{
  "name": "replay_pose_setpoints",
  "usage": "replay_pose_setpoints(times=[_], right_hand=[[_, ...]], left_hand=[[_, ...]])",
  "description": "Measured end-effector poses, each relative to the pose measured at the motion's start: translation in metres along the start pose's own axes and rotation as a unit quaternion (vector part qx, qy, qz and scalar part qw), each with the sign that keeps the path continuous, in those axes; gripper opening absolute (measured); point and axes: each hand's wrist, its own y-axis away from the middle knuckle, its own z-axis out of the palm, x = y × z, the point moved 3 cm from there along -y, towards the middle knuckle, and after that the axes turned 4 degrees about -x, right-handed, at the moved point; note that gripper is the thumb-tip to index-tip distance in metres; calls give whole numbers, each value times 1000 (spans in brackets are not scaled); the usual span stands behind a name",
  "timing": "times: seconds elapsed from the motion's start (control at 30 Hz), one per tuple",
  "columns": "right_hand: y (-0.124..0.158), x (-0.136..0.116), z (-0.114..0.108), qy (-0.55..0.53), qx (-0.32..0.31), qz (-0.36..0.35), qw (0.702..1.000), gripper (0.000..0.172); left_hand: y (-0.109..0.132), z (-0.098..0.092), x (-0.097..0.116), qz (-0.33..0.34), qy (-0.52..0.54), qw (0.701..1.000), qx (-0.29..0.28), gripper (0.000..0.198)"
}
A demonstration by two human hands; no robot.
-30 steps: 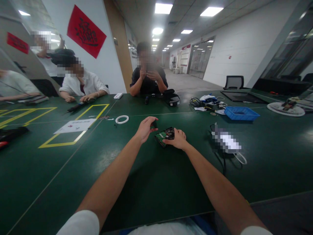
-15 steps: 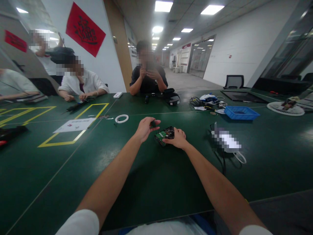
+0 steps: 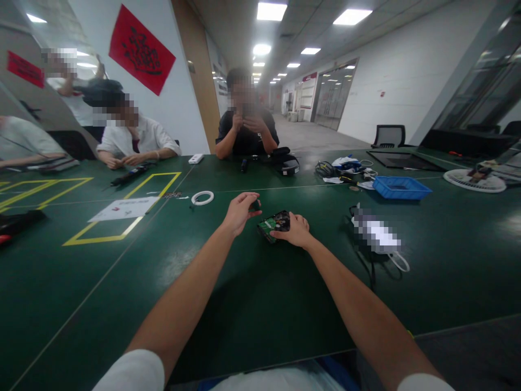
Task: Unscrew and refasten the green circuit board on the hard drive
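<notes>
A hard drive [image 3: 270, 225], with a green circuit board and black casing, rests tilted on the green table. My right hand [image 3: 296, 230] grips its right side, thumb across the near edge and fingers around the far side. Just left of it, my left hand [image 3: 241, 210] is raised over the table, apart from the drive. Between its thumb and fingers is a small dark piece [image 3: 255, 205], too blurred to name.
A white ring [image 3: 202, 198] and a printed sheet [image 3: 124, 208] lie to the left. To the right are a blurred-out device with cables [image 3: 376, 233], a blue tray [image 3: 402, 188] and tangled cables [image 3: 325, 169]. Across the table sit other people [image 3: 246, 127].
My left hand has drawn slightly left, away from the hard drive, with the small dark piece still in it. My right hand and the drive have not moved.
</notes>
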Motion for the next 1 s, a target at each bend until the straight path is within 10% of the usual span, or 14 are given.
replay_pose_setpoints(times=[1.0], right_hand=[[-2, 1, 1, 0, -4, -4, 1000, 125]], left_hand=[[-2, 4, -9, -7, -6, 999, -36, 27]])
